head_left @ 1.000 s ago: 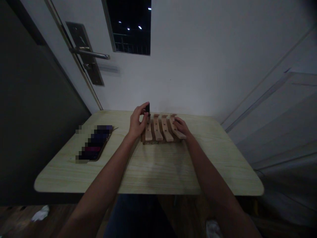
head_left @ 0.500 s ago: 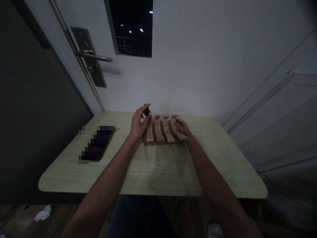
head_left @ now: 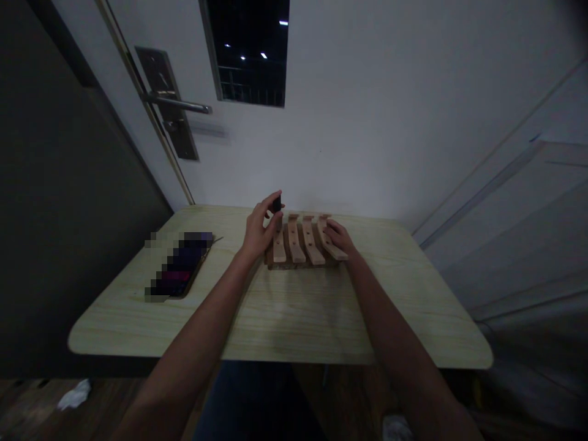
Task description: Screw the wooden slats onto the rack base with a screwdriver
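A wooden hook rack (head_left: pixel 294 266) lies on the table, with several pale curved wooden hooks (head_left: pixel 295 240) side by side along it. Over the far end of the leftmost hook (head_left: pixel 279 250), my left hand (head_left: pixel 261 225) pinches a small black object (head_left: pixel 276 204) between thumb and fingers. Whether that object touches the hook cannot be made out. My right hand (head_left: pixel 339 235) grips the rightmost hook (head_left: pixel 329 242) at the rack's right end, its fingers curled round the side. Small dark holes show in the hooks.
The pale wood-grain table (head_left: pixel 294 318) stands against a white door (head_left: pixel 367 135) with a metal handle (head_left: pixel 177 104). A phone (head_left: pixel 184 266), partly pixelated, lies at the table's left. A crumpled white piece (head_left: pixel 75 395) is on the floor at lower left.
The black object in my left hand has turned or shifted slightly to the right, with the fingers following. My right hand and the rack stay put; the view has moved a little.
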The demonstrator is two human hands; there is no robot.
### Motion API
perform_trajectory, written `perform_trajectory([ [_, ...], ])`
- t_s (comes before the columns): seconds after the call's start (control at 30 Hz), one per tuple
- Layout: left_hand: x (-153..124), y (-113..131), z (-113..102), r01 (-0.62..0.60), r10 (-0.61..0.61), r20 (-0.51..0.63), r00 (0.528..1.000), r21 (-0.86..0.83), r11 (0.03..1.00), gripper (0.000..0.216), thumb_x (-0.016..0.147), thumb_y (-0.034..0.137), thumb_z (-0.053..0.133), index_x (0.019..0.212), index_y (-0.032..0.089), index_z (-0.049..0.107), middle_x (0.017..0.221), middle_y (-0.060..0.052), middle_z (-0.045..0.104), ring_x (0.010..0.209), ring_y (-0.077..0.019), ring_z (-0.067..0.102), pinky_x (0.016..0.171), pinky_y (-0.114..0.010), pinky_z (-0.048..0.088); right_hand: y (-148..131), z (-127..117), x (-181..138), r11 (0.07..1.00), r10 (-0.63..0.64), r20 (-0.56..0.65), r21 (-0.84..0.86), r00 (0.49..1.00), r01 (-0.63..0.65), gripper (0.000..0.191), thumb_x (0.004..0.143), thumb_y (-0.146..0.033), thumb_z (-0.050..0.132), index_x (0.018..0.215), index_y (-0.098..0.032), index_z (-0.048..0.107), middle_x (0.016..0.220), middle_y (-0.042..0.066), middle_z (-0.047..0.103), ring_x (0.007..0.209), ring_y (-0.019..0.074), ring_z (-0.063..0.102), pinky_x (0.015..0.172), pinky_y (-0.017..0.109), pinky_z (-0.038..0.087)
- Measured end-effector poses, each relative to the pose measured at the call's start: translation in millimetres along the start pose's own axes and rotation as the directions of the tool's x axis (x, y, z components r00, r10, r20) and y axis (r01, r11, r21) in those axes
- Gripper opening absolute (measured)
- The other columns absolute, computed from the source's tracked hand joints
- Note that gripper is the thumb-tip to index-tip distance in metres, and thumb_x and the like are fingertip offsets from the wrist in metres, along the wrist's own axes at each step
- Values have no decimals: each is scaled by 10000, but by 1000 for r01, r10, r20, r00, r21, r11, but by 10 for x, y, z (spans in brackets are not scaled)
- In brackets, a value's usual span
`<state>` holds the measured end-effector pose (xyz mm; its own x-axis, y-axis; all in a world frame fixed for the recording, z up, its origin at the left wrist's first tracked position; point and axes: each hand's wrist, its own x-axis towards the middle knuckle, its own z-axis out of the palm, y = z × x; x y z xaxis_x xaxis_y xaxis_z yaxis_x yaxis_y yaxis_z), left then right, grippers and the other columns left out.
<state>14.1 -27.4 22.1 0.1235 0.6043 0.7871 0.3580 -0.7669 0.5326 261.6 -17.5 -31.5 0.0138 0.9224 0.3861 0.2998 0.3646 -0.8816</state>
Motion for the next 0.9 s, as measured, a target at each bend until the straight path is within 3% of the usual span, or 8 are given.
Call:
perform_trajectory([
  [0.2,13,47,-9,-33,34,3,999,-78,996,385,958,398,374,1304,255,466,1195,-85,628,957,-165,643,877,-348,498,-7,-9,12,1000,2,7,-26,1000,-2,294,696,-491,542,777,-212,586,836,48,623,837,208,548,827,391,451],
  [0.43,12,-15,12,-59,57,-36,998,-49,997,372,932,389,444,1277,259,493,1221,-82,606,978,-164,628,844,-324,521,1,0,18,1000,23,-3,-21,1000,-23,313,684,-505,543,801,-218,591,863,54,634,854,216,556,833,394,449],
  [0.73,21,-68,56,-22,18,-65,998,-54,998,437,859,431,571,1255,259,507,1113,-68,631,919,-144,605,734,-258,512,-14,-15,42,999,48,-2,-5,999,-48,280,656,-463,581,791,-218,606,862,51,653,851,216,567,841,398,453],
  [0.9,25,-19,38,0,-2,-22,1000,-75,997,415,873,419,554,1259,273,507,1174,-70,625,939,-148,615,708,-252,503,-17,-5,44,998,63,-9,2,998,-63,292,635,-446,574,790,-202,610,867,62,651,857,220,574,854,410,454],
])
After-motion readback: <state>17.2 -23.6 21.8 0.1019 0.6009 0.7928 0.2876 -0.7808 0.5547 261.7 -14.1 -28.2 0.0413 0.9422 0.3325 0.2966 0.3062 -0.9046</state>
